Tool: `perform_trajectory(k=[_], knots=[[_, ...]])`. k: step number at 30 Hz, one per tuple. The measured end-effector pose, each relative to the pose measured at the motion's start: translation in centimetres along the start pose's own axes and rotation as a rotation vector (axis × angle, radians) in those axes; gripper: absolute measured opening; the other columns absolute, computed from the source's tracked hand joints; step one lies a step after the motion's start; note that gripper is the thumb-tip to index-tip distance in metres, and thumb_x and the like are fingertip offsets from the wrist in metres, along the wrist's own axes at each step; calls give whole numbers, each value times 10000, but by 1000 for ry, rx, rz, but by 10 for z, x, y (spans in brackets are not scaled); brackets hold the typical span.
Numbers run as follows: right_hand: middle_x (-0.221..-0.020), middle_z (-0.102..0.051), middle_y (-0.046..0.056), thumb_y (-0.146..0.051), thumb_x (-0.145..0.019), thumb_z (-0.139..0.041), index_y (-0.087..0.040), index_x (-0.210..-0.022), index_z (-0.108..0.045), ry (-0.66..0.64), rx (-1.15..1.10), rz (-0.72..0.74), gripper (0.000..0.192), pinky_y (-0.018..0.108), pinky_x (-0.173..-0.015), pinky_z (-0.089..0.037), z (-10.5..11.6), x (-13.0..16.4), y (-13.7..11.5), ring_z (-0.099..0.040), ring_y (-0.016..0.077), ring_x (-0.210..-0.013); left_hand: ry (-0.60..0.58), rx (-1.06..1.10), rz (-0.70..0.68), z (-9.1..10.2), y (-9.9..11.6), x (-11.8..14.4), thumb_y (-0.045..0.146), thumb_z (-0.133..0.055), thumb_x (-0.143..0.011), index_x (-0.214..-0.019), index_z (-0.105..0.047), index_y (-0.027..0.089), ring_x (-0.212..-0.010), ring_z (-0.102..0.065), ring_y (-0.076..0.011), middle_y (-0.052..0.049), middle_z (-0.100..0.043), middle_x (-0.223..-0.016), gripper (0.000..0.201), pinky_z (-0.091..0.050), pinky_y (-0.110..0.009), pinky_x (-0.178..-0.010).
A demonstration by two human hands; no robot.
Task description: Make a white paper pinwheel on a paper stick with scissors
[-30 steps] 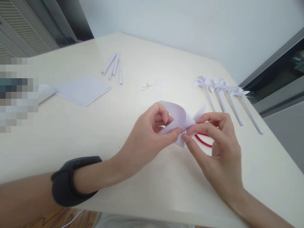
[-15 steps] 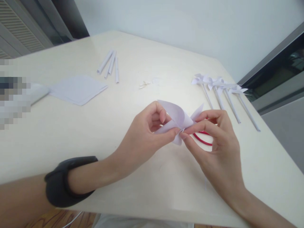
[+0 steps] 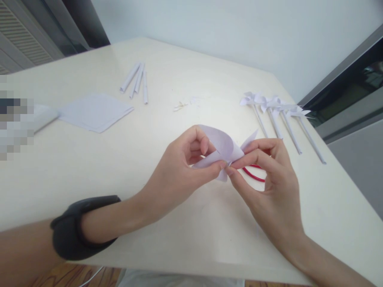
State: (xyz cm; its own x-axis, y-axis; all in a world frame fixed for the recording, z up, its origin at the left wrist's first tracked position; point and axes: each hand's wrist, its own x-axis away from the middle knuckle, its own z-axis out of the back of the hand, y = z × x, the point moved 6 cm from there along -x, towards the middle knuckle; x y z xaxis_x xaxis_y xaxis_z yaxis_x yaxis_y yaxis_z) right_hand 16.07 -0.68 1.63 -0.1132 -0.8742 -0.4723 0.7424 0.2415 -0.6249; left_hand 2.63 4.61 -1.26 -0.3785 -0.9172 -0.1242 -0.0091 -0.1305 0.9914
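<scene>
- The white, curled paper piece with pointed flaps [image 3: 224,143] is between my two hands, seemingly raised above the pale, smooth-topped counter [image 3: 77,171]; its longer spread runs crosswise from one hand to the other, the far right flap pointing up and away from me.
- The relation I judge to count most is at its near edge, where the folds gather: both my thumb tips press there, just beside each other, so neither hand is clearly nearer.
- My left hand [image 3: 182,165] is narrow, holding the paper from its left, thumb along the near side and the other fingers curled behind.
- My right hand [image 3: 273,175] pinches the gathered folds from the right between thumb and a finger, with another finger by the far right flap.
- Just beyond my right fingers, partly hidden by them, a shiny red curved loop [image 3: 253,175] lies on the counter.
- Farther off to the right lie white paper pinwheels on rolled sticks [image 3: 273,103], heads pointing away from me.
- Ahead are small pale scraps [image 3: 181,106]; to their left, slim white rolled paper tubes [image 3: 139,79].
- Well to the left lies a flat stack of white paper sheets [image 3: 97,113].
</scene>
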Motion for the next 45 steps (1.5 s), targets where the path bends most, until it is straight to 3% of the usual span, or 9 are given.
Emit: perform_trajectory(k=[30,36,42,45], knots=[[-895,-491,20,-86,-711,-647,-201,-716,-560,8,-74,17,144,351,-742,-419,-1,1,0,-501,184,-899,-67,184,165,-4,-9,-2,169,-636,-773,-720,-345,214,-628,-435,-82,62,-451,-685,299,-361,-200,-551],[-899,-489,14,-65,-668,-646,-219,-843,-485,21,-215,-22,284,331,-721,-420,2,-1,6,-501,186,-885,-116,282,194,-7,-7,-2,125,-635,-773,-713,-344,203,-625,-466,-60,74,-477,-681,307,-370,-170,-549],[-1176,-457,61,-125,-613,-714,-253,-1139,-443,30,-174,-38,605,344,-785,-446,5,-6,15,-492,213,-1026,-120,320,166,-8,-5,-2,101,-624,-772,-710,-357,204,-634,-477,-66,68,-491,-698,293,-383,-172,-544],[-1195,-490,68,-159,-635,-711,-283,-1239,-375,-41,-266,-94,702,361,-775,-473,-1,-7,23,-523,223,-1028,-111,314,160,-7,-5,-2,102,-624,-764,-707,-364,209,-642,-489,-80,58,-495,-703,287,-388,-183,-539]])
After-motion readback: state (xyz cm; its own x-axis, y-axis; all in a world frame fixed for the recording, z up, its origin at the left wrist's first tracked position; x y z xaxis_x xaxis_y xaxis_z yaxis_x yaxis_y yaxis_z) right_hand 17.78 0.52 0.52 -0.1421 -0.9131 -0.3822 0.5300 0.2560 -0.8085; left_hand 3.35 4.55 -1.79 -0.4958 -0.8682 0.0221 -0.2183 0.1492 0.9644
